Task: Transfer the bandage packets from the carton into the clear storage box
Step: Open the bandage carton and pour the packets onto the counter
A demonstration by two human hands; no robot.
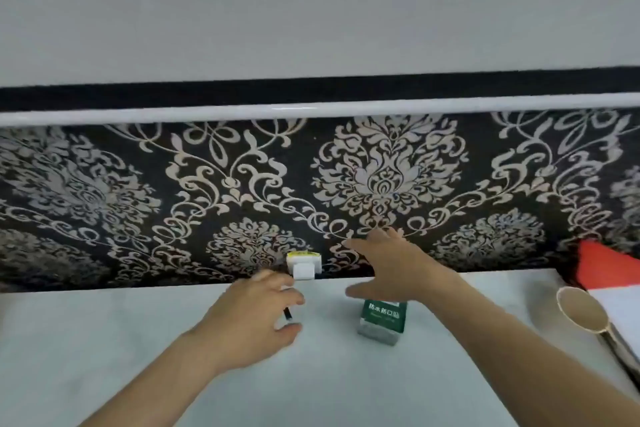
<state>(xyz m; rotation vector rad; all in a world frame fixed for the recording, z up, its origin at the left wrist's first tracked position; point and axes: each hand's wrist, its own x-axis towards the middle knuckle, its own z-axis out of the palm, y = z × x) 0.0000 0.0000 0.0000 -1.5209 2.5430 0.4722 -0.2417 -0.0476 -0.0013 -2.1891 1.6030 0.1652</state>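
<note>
Green carton (pixel 382 321) stands upright on the white counter (pixel 104 340), right of centre, white lettering on its front face, a short way out from the back wall. My right hand (pixel 394 270) is above its top end, palm down, fingers straight and spread, thumb out to the left. The hand hides the carton's top, so I can't tell if it touches. My left hand (pixel 254 321) is just left of the carton, apart from it, with fingers curved and the thumb below them, leaving a gap. A thin dark mark (pixel 287 314) shows in that gap. Something clear may be there, but I can't tell whether the hand grips anything. Behind the left fingertips a white plug block (pixel 303 267) sits on the black patterned wallpaper (pixel 138 191), low, near the counter edge. A white rail (pixel 311 111) runs along above the wallpaper. At the far right a wooden spoon (pixel 585 310) lies bowl up beside a white sheet (pixel 620 305), with a red object (pixel 606 262) behind them against the wall.
</note>
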